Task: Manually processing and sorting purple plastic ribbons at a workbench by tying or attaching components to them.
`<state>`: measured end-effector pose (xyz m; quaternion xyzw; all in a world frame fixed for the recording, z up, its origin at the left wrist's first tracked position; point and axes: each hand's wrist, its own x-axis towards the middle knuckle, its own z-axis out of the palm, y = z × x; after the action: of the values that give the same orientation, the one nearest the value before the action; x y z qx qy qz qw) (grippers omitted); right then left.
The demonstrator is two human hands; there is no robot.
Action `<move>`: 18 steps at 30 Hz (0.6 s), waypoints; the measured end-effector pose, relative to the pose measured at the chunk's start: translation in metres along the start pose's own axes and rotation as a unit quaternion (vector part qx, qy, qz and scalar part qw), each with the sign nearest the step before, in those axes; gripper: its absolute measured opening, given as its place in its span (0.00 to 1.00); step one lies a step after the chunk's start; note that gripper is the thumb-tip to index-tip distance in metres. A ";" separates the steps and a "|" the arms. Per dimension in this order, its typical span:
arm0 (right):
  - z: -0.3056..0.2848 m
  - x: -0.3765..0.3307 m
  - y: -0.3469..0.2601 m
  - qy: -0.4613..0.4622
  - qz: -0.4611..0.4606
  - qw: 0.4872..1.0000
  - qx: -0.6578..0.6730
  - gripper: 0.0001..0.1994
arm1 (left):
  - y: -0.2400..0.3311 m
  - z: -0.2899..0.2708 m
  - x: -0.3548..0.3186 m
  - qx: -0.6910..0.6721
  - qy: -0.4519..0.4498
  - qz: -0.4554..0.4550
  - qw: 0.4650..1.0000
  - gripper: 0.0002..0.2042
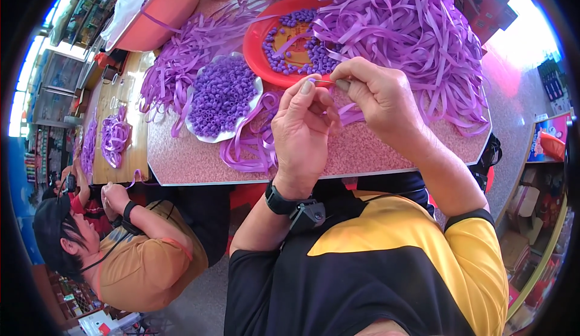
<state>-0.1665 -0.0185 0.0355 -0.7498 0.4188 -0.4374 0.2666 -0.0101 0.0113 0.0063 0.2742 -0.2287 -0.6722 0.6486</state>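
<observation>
While the right hand (380, 97) pinches one end of a thin rod (324, 82) between thumb and finger, the left hand (301, 124) has its thumb and index finger closed on a purple bit (312, 80) at the other end, and its remaining fingers curl loosely. The rod is held above the table (368, 155), by the near rim of a red tray (252, 52). Beads (220, 97) fill a white bowl (259, 88) to the left, and more lie in the tray. Ribbons (399, 34) are heaped beyond the right hand.
</observation>
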 end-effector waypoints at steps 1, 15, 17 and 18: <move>0.000 0.000 -0.001 0.000 -0.001 1.000 0.000 0.05 | 0.000 0.000 0.000 0.010 -0.002 -0.004 1.000 0.12; 0.001 -0.003 -0.004 -0.029 0.069 0.987 0.140 0.07 | -0.001 0.013 -0.007 0.056 0.040 0.094 0.993 0.09; -0.001 -0.001 -0.006 -0.044 0.100 0.976 0.186 0.07 | 0.000 0.013 -0.009 0.070 0.026 0.123 0.990 0.09; -0.002 0.000 -0.007 -0.058 0.133 0.962 0.232 0.06 | 0.001 0.013 -0.009 0.070 0.025 0.125 0.989 0.09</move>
<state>-0.1658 -0.0148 0.0413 -0.6293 0.3856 -0.4387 0.5127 -0.0179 0.0200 0.0169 0.3051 -0.2915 -0.5613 0.7120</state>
